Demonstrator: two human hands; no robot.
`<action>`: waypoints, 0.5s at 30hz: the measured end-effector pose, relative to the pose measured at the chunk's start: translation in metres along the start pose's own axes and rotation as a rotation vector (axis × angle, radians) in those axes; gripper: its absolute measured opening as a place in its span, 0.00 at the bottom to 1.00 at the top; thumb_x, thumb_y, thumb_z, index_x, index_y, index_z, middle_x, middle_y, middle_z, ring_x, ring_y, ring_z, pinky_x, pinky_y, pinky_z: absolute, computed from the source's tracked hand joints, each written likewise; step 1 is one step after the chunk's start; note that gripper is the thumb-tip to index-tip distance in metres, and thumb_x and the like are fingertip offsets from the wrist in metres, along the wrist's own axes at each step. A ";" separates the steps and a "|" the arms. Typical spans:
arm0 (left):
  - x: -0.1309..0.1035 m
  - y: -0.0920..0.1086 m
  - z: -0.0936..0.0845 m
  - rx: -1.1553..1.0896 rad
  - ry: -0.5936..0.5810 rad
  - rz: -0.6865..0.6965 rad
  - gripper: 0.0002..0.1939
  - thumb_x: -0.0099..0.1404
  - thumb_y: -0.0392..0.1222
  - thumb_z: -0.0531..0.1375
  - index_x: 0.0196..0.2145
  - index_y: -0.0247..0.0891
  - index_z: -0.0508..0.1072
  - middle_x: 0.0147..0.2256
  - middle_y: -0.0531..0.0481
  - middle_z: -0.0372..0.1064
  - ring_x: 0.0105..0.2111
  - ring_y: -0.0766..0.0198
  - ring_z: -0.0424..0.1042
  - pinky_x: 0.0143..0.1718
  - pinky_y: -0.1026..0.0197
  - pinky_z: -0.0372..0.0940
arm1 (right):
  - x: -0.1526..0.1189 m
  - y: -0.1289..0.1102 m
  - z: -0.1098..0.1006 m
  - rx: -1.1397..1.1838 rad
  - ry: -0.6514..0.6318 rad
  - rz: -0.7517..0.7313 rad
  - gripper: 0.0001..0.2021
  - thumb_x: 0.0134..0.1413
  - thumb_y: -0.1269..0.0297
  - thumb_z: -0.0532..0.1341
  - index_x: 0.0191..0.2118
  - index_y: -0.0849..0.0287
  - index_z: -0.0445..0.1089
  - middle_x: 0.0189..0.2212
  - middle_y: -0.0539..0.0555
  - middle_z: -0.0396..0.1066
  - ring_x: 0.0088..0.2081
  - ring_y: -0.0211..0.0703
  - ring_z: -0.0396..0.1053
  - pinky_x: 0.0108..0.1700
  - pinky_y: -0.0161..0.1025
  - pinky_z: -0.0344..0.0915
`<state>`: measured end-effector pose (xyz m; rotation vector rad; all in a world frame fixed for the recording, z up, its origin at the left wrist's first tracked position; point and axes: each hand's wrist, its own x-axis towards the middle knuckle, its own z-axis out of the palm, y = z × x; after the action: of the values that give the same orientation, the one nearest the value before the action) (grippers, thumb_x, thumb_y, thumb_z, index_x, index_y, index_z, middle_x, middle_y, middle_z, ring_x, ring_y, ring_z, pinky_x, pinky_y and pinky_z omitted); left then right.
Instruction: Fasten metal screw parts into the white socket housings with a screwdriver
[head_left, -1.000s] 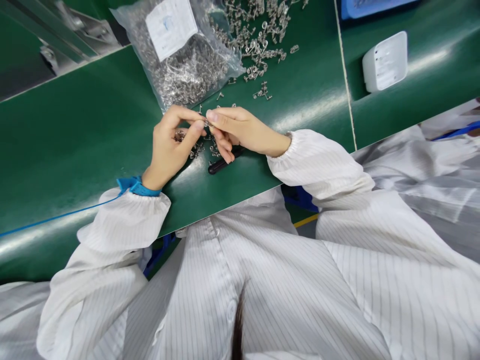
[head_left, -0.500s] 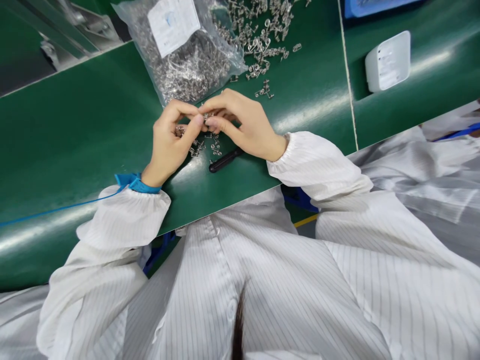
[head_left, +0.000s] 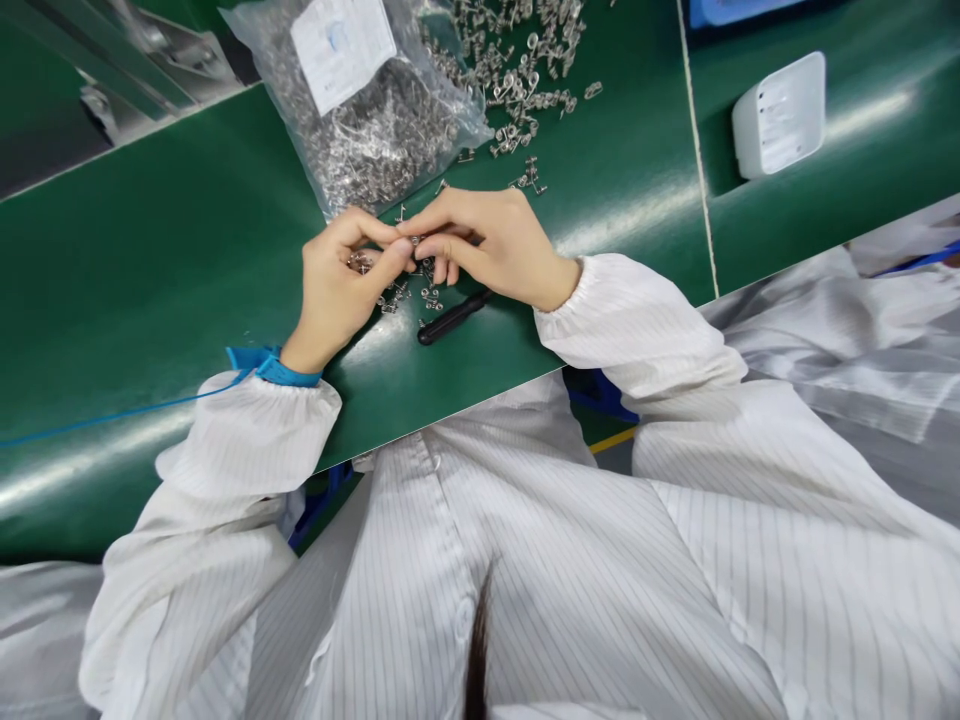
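My left hand and my right hand meet fingertip to fingertip above the green table. Both are pinched around a small metal spring-like part, mostly hidden by the fingers. Under and beside the fingers lie more loose metal parts, some showing through the gap in my left hand. A black-handled tool rests just below my right hand, its far end out of sight beneath it. A blue wrist strap with a cord is around my left wrist.
A clear plastic bag full of metal parts, with a white label, lies beyond my hands. Right of it spreads a pile of loose parts. Farther right are a white container and a blue tray. A metal fixture stands upper left.
My right hand has moved slightly down and right, its lower fingers showing more. My left hand stays nearly in place, still pinching.
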<state>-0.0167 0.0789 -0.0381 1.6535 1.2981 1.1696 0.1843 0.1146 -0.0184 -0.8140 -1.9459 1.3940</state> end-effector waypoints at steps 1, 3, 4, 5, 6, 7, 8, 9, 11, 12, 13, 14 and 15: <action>0.000 0.000 0.000 -0.006 -0.008 -0.004 0.12 0.66 0.53 0.67 0.31 0.44 0.74 0.28 0.55 0.75 0.26 0.67 0.76 0.25 0.63 0.67 | 0.000 0.000 -0.001 0.015 -0.007 0.024 0.12 0.66 0.59 0.59 0.48 0.61 0.72 0.34 0.47 0.74 0.28 0.26 0.71 0.33 0.22 0.69; 0.000 -0.001 0.000 -0.023 -0.005 0.011 0.12 0.65 0.53 0.67 0.31 0.43 0.74 0.27 0.55 0.75 0.26 0.68 0.76 0.25 0.63 0.66 | 0.000 0.000 -0.002 0.047 -0.018 0.049 0.12 0.66 0.60 0.59 0.48 0.62 0.72 0.34 0.47 0.74 0.27 0.26 0.71 0.32 0.23 0.69; 0.000 -0.002 0.000 -0.032 -0.004 0.020 0.13 0.65 0.53 0.67 0.31 0.43 0.73 0.27 0.56 0.74 0.26 0.69 0.76 0.25 0.63 0.66 | 0.000 0.000 -0.003 0.063 -0.027 0.052 0.12 0.66 0.60 0.59 0.48 0.63 0.72 0.34 0.47 0.74 0.27 0.26 0.71 0.31 0.24 0.69; 0.001 -0.004 0.000 -0.036 -0.016 0.019 0.14 0.66 0.54 0.67 0.31 0.43 0.73 0.27 0.56 0.74 0.27 0.69 0.76 0.25 0.63 0.66 | 0.000 0.000 -0.003 0.078 -0.038 0.056 0.13 0.66 0.59 0.59 0.48 0.63 0.72 0.33 0.47 0.74 0.27 0.27 0.71 0.31 0.24 0.69; 0.001 -0.006 0.000 -0.039 -0.037 0.014 0.16 0.66 0.56 0.67 0.31 0.42 0.72 0.27 0.57 0.74 0.27 0.70 0.75 0.26 0.63 0.66 | 0.000 0.001 -0.003 0.092 -0.050 0.059 0.13 0.67 0.58 0.59 0.48 0.63 0.72 0.33 0.47 0.74 0.27 0.27 0.71 0.31 0.24 0.69; 0.001 -0.008 -0.001 -0.042 -0.065 0.009 0.18 0.66 0.58 0.66 0.32 0.41 0.71 0.27 0.57 0.73 0.26 0.71 0.74 0.26 0.63 0.66 | 0.000 0.001 -0.003 0.105 -0.061 0.063 0.14 0.67 0.57 0.59 0.48 0.63 0.72 0.32 0.47 0.73 0.27 0.27 0.71 0.31 0.24 0.69; 0.001 -0.010 -0.001 -0.043 -0.094 0.004 0.20 0.65 0.59 0.66 0.32 0.40 0.70 0.26 0.58 0.72 0.26 0.72 0.73 0.26 0.63 0.65 | 0.000 0.002 -0.003 0.119 -0.071 0.067 0.14 0.67 0.56 0.59 0.48 0.63 0.72 0.32 0.47 0.73 0.26 0.27 0.71 0.31 0.24 0.69; 0.001 -0.012 -0.001 -0.041 -0.114 0.005 0.21 0.65 0.61 0.66 0.32 0.39 0.69 0.26 0.58 0.71 0.26 0.73 0.72 0.26 0.63 0.65 | 0.000 0.003 -0.003 0.134 -0.080 0.071 0.15 0.67 0.55 0.59 0.48 0.63 0.71 0.31 0.47 0.73 0.26 0.27 0.71 0.31 0.24 0.69; 0.001 -0.013 -0.002 -0.030 -0.113 0.019 0.23 0.63 0.61 0.67 0.31 0.38 0.68 0.25 0.59 0.70 0.25 0.74 0.71 0.25 0.63 0.63 | 0.001 0.003 -0.003 0.170 -0.093 0.077 0.16 0.66 0.54 0.60 0.47 0.63 0.71 0.31 0.47 0.73 0.26 0.27 0.71 0.30 0.24 0.69; 0.001 -0.012 -0.002 -0.023 -0.101 0.022 0.23 0.64 0.61 0.67 0.31 0.38 0.68 0.25 0.59 0.69 0.25 0.74 0.70 0.24 0.62 0.62 | 0.001 0.002 -0.004 0.192 -0.102 0.078 0.17 0.65 0.53 0.61 0.47 0.63 0.71 0.31 0.48 0.74 0.26 0.28 0.71 0.30 0.25 0.69; 0.001 -0.012 -0.002 -0.014 -0.087 0.018 0.22 0.64 0.60 0.67 0.31 0.39 0.68 0.25 0.58 0.69 0.25 0.74 0.70 0.24 0.61 0.61 | 0.001 0.001 -0.005 0.214 -0.116 0.077 0.17 0.65 0.52 0.61 0.48 0.63 0.70 0.31 0.48 0.74 0.26 0.28 0.71 0.30 0.25 0.68; 0.001 -0.011 -0.003 -0.010 -0.073 0.022 0.20 0.65 0.59 0.66 0.31 0.40 0.69 0.25 0.58 0.69 0.25 0.74 0.70 0.23 0.61 0.60 | 0.001 -0.001 -0.007 0.237 -0.139 0.074 0.18 0.65 0.52 0.61 0.49 0.63 0.70 0.31 0.48 0.74 0.25 0.27 0.71 0.30 0.25 0.68; 0.001 -0.011 -0.003 -0.013 -0.061 0.038 0.19 0.65 0.59 0.66 0.32 0.40 0.69 0.25 0.59 0.69 0.24 0.74 0.69 0.23 0.61 0.59 | 0.001 -0.003 -0.009 0.259 -0.169 0.070 0.19 0.64 0.51 0.61 0.50 0.64 0.69 0.30 0.47 0.74 0.25 0.27 0.71 0.30 0.25 0.68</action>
<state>-0.0231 0.0829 -0.0472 1.6979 1.2239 1.1383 0.1898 0.1200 -0.0131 -0.6655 -1.8218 1.7627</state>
